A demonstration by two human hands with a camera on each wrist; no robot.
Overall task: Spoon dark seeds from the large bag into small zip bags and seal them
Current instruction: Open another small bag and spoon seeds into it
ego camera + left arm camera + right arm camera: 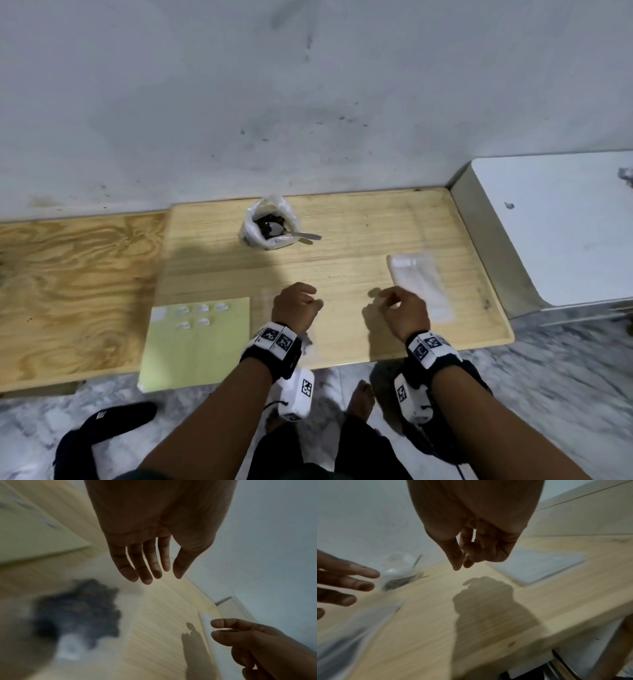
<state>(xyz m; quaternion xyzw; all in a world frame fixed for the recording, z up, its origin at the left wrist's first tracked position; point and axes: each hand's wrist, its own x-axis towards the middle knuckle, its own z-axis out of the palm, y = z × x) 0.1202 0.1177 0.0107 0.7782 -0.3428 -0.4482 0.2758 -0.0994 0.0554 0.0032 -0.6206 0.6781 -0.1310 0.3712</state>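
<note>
Both hands hover over the table (342, 212) holding nothing: left hand (295, 306) fingers straight, right hand (404, 310) loosely curled; the large bag (269, 228) of seeds stands beyond them, spoon (291, 234) inside, empty zip bags (419, 284) lying at right

A pale, matt, fine-grained wooden board (342, 274) is seen; beside its left edge lies plywood (68, 291) with bold swirling grain. Near the board's far edge, a thin, glossy, crinkled plastic bag (270, 229) holds a shiny metal spoon (294, 234). A matt yellow-green paper sheet (198, 349) overlaps the near left corner. Clear, filmy plastic zip bags (419, 284) are stacked towards the right edge.
</note>
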